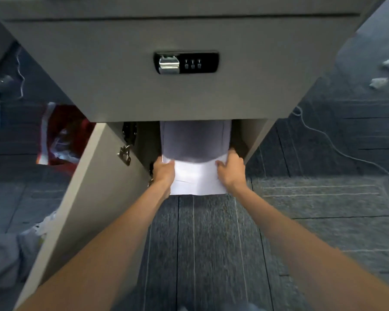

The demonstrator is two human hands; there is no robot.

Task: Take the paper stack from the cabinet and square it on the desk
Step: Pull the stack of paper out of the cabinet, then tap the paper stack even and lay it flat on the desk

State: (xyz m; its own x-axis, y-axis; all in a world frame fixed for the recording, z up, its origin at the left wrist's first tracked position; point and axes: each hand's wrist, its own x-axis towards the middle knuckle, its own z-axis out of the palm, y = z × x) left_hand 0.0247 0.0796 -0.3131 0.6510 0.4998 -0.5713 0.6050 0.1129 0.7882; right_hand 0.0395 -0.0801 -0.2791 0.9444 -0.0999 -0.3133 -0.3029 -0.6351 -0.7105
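Note:
A white paper stack [197,176] sticks halfway out of the lower compartment of a grey cabinet [126,95]. Its far half lies in shadow inside the opening. My left hand [163,170] grips the stack's left edge, fingers curled over the top sheet. My right hand [231,169] grips the right edge the same way. Both forearms reach forward from the bottom of the view. The top sheets look slightly offset from each other. No desk surface shows in this view.
The cabinet's lower door [76,198] hangs open to the left with a metal latch [125,153]. Above the opening is a combination lock [185,63]. Dark carpet [202,243] lies below. A white cable [323,135] runs at right; a red bag [61,135] sits at left.

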